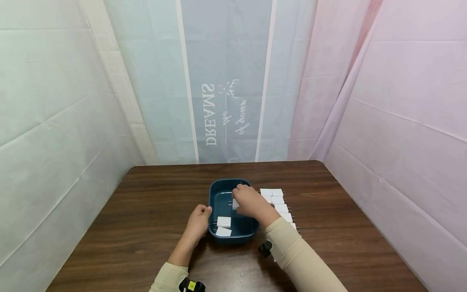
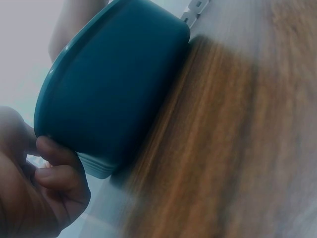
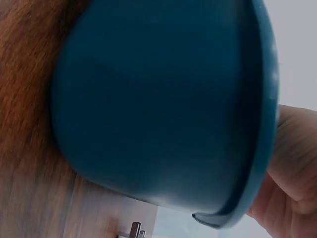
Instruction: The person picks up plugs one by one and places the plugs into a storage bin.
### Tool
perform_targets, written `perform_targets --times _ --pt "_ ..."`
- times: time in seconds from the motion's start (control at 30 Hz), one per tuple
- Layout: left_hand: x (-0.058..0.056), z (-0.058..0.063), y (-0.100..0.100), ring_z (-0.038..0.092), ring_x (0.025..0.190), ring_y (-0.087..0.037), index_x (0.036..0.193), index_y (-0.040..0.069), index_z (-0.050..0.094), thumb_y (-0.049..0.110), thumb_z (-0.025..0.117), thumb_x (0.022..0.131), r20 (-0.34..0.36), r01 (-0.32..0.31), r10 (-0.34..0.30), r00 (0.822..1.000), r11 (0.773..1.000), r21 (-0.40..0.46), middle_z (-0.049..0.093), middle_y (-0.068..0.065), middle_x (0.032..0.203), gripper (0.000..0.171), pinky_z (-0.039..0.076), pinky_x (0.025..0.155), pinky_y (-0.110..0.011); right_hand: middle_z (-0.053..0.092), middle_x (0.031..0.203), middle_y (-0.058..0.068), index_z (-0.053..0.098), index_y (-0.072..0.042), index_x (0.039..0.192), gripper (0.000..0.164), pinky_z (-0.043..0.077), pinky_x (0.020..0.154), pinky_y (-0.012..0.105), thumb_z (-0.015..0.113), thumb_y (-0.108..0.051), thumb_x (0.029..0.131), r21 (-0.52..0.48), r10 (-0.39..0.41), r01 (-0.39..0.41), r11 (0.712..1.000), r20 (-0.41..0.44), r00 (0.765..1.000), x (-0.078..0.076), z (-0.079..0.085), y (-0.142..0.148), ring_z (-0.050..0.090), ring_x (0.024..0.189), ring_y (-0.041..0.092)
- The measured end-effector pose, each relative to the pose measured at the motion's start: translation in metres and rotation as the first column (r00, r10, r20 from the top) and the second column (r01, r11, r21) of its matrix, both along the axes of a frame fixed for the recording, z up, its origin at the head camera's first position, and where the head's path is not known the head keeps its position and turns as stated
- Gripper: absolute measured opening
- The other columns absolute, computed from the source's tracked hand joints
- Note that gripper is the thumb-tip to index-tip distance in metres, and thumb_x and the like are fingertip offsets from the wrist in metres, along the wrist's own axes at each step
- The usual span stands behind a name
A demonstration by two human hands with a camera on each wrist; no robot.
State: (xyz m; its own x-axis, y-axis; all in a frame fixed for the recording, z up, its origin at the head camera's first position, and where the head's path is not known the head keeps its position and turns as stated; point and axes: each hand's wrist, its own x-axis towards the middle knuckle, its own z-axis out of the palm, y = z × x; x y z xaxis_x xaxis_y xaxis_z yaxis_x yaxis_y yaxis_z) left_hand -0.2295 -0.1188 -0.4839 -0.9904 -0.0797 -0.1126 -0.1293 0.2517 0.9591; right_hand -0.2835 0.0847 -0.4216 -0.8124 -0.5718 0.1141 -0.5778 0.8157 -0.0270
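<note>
A dark teal rectangular bin [image 1: 233,240] stands on the table. My left hand [image 1: 197,223] grips its left rim, and the left wrist view shows curled fingers at the bin's wall [image 2: 109,84]. Inside the bin, near its front left, lie two white plug adapters [image 1: 223,222], prongs pointing left. My right hand [image 1: 253,205] reaches over the right rim and holds another white plug adapter [image 1: 235,205], also with prongs to the left. In the right wrist view the bin's wall [image 3: 158,99] hides the adapter and most of that hand [image 3: 297,163].
Right of the bin, several white plug adapters [image 1: 281,208] lie in rows on the brown wooden table [image 1: 160,202], partly hidden by my right arm. Fabric curtains [image 1: 226,48] enclose the table's back and sides.
</note>
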Motion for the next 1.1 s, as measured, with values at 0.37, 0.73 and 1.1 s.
perform_targets --times 0.37,0.73,1.1 --pt "-0.001 0.000 0.001 0.041 0.049 -0.017 0.111 0.003 0.053 0.030 0.045 0.111 0.011 -0.007 0.007 1.000 1.000 0.002 0.044 -0.005 0.073 0.029 0.036 0.044 -0.027 0.066 0.112 0.004 0.070 -0.011 0.119 0.038 0.057 0.089 0.033 0.084 -0.018 0.084 0.009 -0.002 0.002 1.000 0.028 1.000 -0.004 -0.005 -0.009 0.061 0.100 0.017" --pt "0.000 0.000 0.000 0.040 0.048 -0.016 0.109 0.003 0.052 0.030 0.045 0.111 0.009 0.002 -0.002 1.000 1.000 0.008 0.043 -0.003 0.069 0.029 0.035 0.044 -0.027 0.066 0.113 0.003 0.070 -0.012 0.120 0.039 0.057 0.091 0.034 0.085 -0.021 0.085 0.015 0.012 -0.012 1.000 0.048 0.999 -0.005 -0.010 -0.021 0.062 0.102 0.017" --pt "-0.001 -0.001 0.000 0.041 0.048 -0.016 0.109 0.003 0.053 0.028 0.045 0.111 -0.008 0.005 -0.005 1.000 1.000 0.013 0.045 -0.004 0.070 0.027 0.035 0.043 -0.027 0.065 0.113 0.003 0.070 -0.012 0.120 0.038 0.057 0.089 0.033 0.084 -0.021 0.086 0.028 0.011 -0.013 1.000 0.078 0.997 -0.006 -0.016 -0.028 0.061 0.100 0.016"
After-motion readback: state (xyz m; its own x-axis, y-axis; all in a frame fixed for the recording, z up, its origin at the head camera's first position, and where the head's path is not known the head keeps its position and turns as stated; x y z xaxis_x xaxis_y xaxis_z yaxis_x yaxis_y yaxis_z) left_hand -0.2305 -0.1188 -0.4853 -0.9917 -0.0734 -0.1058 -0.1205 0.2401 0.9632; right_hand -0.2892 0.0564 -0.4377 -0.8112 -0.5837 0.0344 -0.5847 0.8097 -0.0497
